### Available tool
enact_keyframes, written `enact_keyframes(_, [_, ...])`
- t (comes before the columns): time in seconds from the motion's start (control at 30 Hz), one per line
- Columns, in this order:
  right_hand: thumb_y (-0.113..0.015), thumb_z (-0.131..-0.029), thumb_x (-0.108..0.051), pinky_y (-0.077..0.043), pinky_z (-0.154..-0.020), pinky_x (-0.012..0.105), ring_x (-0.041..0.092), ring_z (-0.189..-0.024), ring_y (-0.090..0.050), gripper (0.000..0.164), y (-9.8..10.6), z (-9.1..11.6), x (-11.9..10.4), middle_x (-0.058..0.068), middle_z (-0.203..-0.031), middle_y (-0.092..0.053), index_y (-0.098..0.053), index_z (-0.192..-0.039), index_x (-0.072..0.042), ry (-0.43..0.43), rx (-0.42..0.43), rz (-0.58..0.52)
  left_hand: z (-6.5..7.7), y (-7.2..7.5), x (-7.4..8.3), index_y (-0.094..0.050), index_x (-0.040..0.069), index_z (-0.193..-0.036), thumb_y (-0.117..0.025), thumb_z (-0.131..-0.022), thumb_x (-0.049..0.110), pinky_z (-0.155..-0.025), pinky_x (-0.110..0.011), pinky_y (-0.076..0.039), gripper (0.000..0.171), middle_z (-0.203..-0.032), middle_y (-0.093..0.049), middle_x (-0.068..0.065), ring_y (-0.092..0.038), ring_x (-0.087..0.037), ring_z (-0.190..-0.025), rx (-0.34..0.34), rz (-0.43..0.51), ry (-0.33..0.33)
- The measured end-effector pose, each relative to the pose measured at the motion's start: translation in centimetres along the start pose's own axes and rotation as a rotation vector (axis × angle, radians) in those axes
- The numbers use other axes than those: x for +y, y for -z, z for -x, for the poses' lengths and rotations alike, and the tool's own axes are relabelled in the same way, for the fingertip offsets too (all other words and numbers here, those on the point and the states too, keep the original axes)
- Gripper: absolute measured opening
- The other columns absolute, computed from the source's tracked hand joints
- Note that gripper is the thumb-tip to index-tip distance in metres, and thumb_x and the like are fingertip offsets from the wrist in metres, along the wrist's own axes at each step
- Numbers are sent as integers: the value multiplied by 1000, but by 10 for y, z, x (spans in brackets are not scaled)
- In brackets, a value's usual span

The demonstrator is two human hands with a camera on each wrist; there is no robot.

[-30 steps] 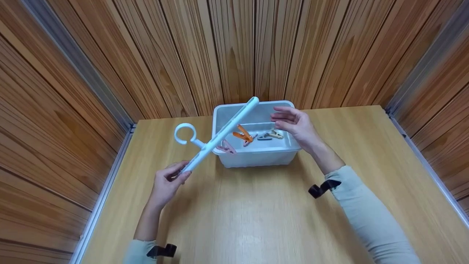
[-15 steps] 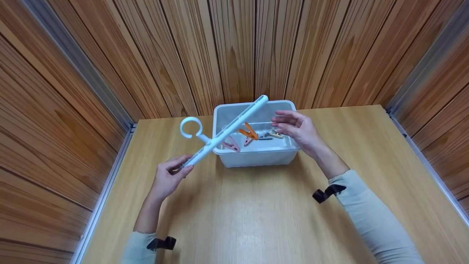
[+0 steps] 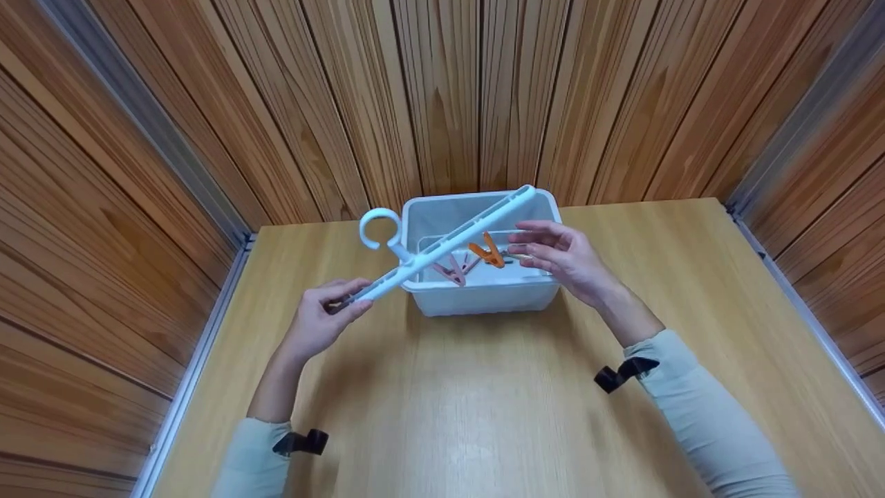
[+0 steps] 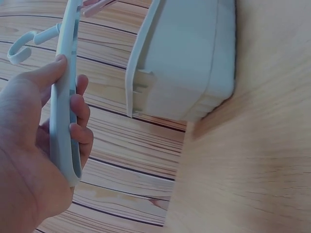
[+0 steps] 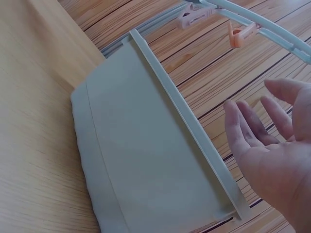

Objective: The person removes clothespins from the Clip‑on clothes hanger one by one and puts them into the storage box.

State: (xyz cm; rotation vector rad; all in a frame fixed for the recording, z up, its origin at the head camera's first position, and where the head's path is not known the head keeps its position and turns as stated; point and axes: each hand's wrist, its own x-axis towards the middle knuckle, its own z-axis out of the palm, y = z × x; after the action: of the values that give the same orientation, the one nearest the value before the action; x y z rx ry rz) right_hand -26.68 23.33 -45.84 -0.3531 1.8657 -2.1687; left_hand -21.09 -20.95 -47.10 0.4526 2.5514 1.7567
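My left hand (image 3: 323, 321) grips one end of a light blue hanger (image 3: 415, 264), thumb on one side and fingers round the other, as the left wrist view shows. The hanger slants up to the right over a white plastic bin (image 3: 484, 299). Its hook (image 3: 379, 216) points up and left. A pink clothespin (image 5: 195, 18) and an orange clothespin (image 5: 239, 36) are clipped on the hanger's bar. My right hand (image 3: 568, 263), with relaxed fingers and nothing in it, hovers at the bin's right rim, close to the orange clothespin.
The bin stands at the back of the wooden table (image 3: 456, 401), against a wood-plank wall (image 3: 442, 97). Small clips lie inside the bin, mostly hidden now behind the hanger, orange clothespin and right hand. Metal rails (image 3: 200, 353) edge the side walls.
The hanger, with its clothespins, has moved right and tilted flatter, so its far end has come nearer my right hand. My right hand has lowered slightly and stays relaxed.
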Motion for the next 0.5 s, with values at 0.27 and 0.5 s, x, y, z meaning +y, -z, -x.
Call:
enact_keyframes(0.27, [-59,-114,-5,-65,-107,32,16,-132,-74,43,3,7,4,-2,-139,-75,-61,-157,-4,-1,-96,-11,-8,0,8,-80,7,-140,-77,-107,11,-82,-22,-60,33,-123,-79,-18,-69,-19,-98,-60,-20,-19])
enact_keyframes(0.5, [-55,-115,-6,-64,-109,31,17,-131,-72,43,7,12,9,-1,-144,-71,-63,-156,-13,3,-185,-56,-10,-6,9,-81,9,-139,-77,-108,13,-77,-22,-56,32,-121,-79,-16,-66,-20,-95,-86,-15,-20])
